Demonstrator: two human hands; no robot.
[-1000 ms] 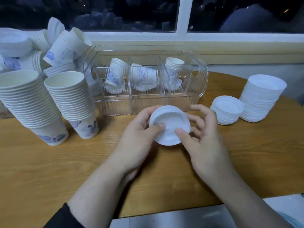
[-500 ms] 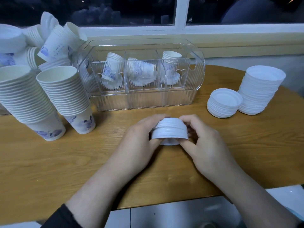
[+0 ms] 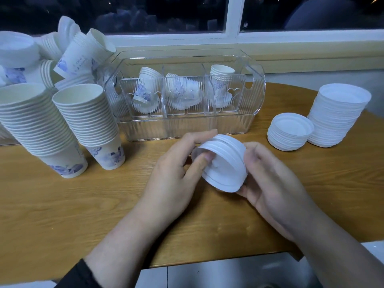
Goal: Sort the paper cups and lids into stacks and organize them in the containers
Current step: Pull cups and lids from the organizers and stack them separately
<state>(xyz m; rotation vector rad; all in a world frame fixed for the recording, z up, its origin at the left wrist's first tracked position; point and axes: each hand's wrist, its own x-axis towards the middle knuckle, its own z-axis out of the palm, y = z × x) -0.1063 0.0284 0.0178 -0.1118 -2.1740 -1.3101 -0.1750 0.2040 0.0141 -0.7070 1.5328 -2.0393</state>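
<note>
Both hands' grip (image 3: pixel 224 169) around lid stack (image 3: pixel 223 163)

A round wooden table (image 3: pixel 62 215) with light grain fills the foreground; behind it a white-framed window (image 3: pixel 233 15) shows darkness outside, and pale floor tiles (image 3: pixel 218 273) lie below the table's edge

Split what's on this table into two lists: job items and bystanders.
Job: held stack of lids in left hand and right hand; two lid stacks; cup stacks; clear container.
Bystanders: window frame; table.
</note>
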